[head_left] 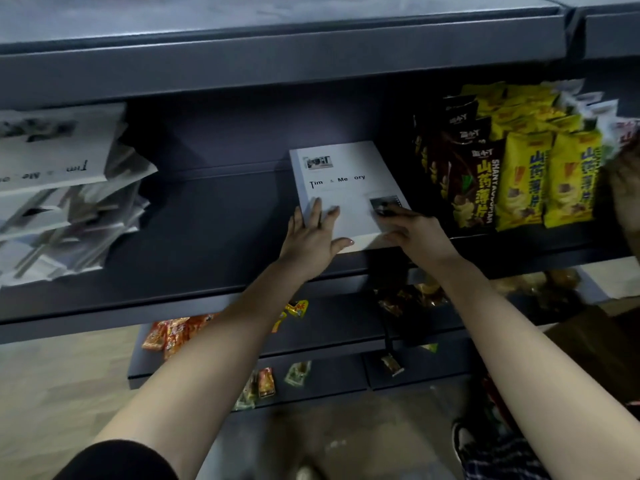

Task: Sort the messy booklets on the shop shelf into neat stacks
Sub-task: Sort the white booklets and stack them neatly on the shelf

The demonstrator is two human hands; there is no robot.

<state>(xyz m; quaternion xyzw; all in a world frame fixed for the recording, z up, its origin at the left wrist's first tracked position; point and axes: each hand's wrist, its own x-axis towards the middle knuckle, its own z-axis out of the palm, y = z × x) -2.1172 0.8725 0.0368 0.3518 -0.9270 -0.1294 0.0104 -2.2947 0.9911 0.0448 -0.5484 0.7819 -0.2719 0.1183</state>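
Note:
A neat stack of white booklets (341, 174) titled "Time & Memory" lies on the dark shelf (214, 216), right of the middle. My left hand (311, 237) lies flat against the stack's near left corner, fingers spread on the top cover and thumb along the front edge. At the near right corner my right hand (412, 233) presses on the stack, fingers over the cover photo. A messy pile of the same booklets (65, 188) sprawls at the shelf's far left, tilted and fanned out.
Yellow and dark snack bags (512, 161) stand just right of the stack. Another person's hand (627, 188) shows at the right edge. Lower shelves hold small snack packets (173, 332). An upper shelf (277, 46) overhangs.

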